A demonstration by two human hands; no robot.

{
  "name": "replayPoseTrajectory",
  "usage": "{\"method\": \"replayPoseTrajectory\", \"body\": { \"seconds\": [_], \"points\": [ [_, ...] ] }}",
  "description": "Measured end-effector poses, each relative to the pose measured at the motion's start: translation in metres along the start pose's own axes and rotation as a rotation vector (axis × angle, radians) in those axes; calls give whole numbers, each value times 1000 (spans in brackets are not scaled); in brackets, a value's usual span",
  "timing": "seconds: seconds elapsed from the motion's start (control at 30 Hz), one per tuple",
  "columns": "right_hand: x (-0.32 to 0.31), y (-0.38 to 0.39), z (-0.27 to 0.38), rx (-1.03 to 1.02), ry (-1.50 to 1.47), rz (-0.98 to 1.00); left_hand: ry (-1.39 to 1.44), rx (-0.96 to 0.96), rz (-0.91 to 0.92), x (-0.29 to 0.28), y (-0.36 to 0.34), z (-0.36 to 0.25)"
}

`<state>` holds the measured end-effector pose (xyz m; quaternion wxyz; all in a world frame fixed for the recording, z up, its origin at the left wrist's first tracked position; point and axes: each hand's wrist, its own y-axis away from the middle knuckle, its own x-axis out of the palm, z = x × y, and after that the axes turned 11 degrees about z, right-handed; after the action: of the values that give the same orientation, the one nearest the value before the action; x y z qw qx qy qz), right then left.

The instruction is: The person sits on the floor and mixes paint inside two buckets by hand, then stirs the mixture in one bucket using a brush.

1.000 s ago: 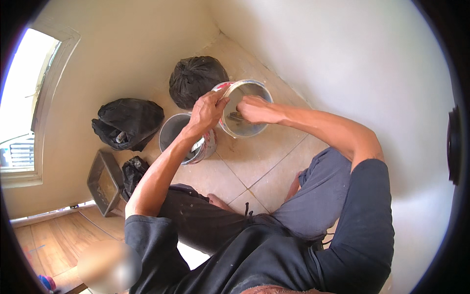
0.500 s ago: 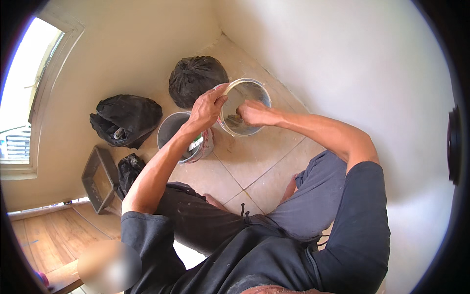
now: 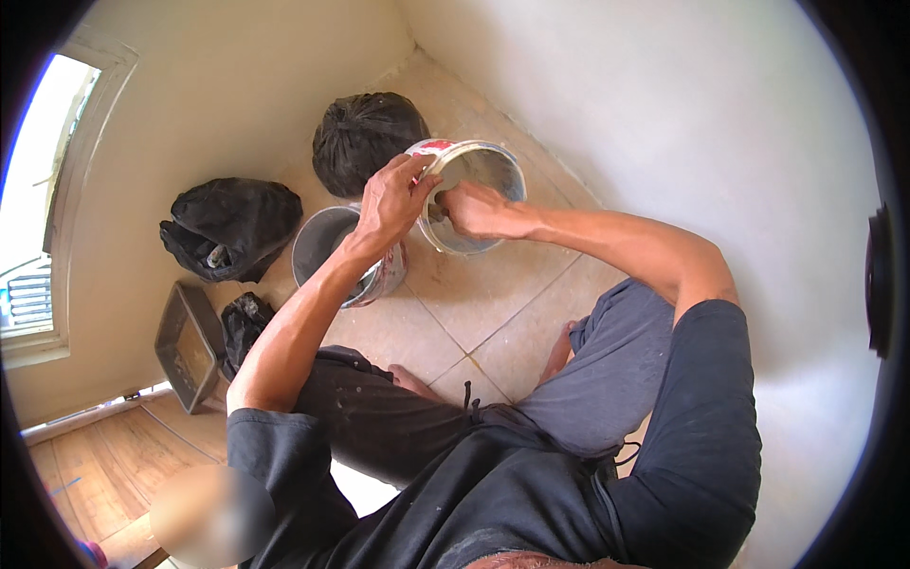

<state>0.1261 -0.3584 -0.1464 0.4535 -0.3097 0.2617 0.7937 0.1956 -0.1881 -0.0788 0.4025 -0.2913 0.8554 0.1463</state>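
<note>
My left hand grips the near-left rim of a pale bucket that has red marks on its outside. This bucket leans, its mouth facing me. Inside the mouth is my right hand, its fingers curled near the left inner wall; whatever they hold is hidden. A second bucket, grey inside, stands on the floor beneath my left wrist, and my forearm covers part of it.
Black plastic bags lie beyond the buckets: a tied one, a loosely gathered one and a small one. Left of my knee a grey rectangular tub rests on its side. Walls meet in the far corner; a window opens at left.
The held bucket has tipped, showing more of its red-marked outside. My right hand has shifted left inside it, and the greyish thing below its fingers is out of sight. The whole view has shifted slightly.
</note>
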Motion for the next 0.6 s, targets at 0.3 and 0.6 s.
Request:
{"method": "replayPoseTrajectory", "body": {
  "seconds": [0.3,0.6],
  "points": [
    [-5,-5,-4,60,4,-116,-249,-72,46,8,0,-1],
    [-6,0,-7,140,5,-64,-253,-9,168,2,-3,1]
  ]
}}
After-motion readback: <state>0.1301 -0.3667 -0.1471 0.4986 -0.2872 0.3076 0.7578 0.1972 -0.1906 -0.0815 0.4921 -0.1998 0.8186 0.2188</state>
